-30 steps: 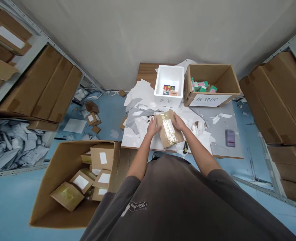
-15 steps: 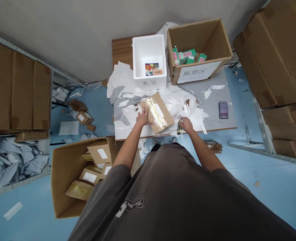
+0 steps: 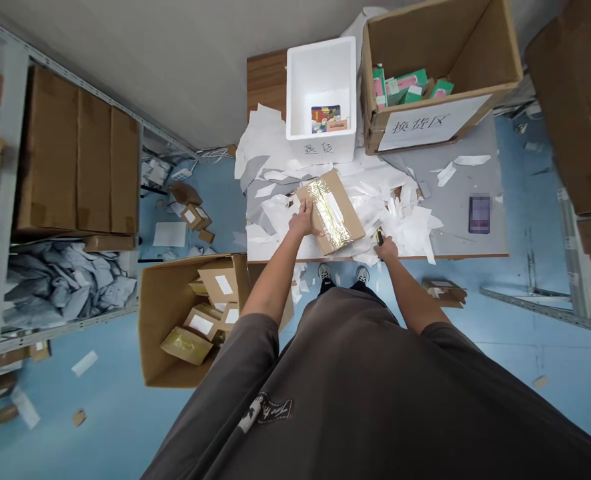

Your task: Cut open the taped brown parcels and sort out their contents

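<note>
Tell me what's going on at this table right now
A person's left hand rests spread on a tape-sealed cardboard box, which lies on torn white paper covering part of the table. The right hand holds a yellow-and-black box cutter beside it; whether the blade is out is too small to tell. Behind stand a white foam bin and an open carton of green-and-pink packages.

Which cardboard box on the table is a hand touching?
The small box with shiny tape, its left edge under the left hand; the large open box of green packets stands farther back, untouched.
</note>
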`<state>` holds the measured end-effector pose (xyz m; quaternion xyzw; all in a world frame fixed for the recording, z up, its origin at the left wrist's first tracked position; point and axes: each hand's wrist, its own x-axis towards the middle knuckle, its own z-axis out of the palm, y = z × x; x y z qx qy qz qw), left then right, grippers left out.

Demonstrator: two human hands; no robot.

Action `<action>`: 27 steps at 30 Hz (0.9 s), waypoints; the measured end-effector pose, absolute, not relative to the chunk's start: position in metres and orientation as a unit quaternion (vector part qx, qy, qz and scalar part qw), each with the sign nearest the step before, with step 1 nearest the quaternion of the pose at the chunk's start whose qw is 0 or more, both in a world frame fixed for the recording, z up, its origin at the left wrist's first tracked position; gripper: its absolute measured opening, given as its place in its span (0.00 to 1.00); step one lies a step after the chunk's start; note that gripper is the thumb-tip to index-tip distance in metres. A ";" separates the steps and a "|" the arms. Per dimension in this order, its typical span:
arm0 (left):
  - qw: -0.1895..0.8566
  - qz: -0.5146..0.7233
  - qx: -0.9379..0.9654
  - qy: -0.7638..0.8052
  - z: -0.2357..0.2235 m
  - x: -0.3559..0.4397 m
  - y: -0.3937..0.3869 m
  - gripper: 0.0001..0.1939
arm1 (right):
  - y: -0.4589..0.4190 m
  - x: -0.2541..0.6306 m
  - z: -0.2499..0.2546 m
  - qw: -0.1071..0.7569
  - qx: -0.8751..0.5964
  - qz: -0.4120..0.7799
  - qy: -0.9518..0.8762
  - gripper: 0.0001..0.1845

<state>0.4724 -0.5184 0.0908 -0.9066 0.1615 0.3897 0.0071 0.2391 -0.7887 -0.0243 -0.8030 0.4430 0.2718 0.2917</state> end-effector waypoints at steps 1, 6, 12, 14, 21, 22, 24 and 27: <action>0.005 0.390 -0.907 0.161 0.092 0.471 -0.519 0.86 | -0.795 0.238 -0.015 0.313 -0.791 0.269 0.451 0.30; -0.010 0.365 -0.913 0.181 0.095 0.466 -0.522 0.85 | -0.826 0.228 0.056 0.486 -0.738 0.197 0.425 0.34; -0.004 0.292 -0.920 0.262 0.092 0.467 -0.522 0.81 | -0.772 0.288 0.121 0.502 -0.827 0.118 0.224 0.40; -0.005 0.283 -0.914 0.290 0.092 0.469 -0.521 0.81 | -0.737 0.332 0.129 0.430 -0.877 0.120 0.177 0.39; -0.015 0.312 -0.890 0.333 0.089 0.481 -0.515 0.81 | -0.660 0.438 0.134 0.175 -0.944 0.223 0.170 0.36; -0.015 0.317 -0.886 0.337 0.087 0.483 -0.514 0.80 | -0.656 0.442 0.133 0.157 -0.944 0.234 0.173 0.37; -0.023 0.320 -0.882 0.344 0.085 0.484 -0.511 0.80 | -0.651 0.446 0.131 0.133 -0.942 0.251 0.179 0.38; -0.043 0.312 -0.885 0.342 0.084 0.483 -0.505 0.80 | -0.644 0.445 0.130 0.117 -0.939 0.265 0.183 0.43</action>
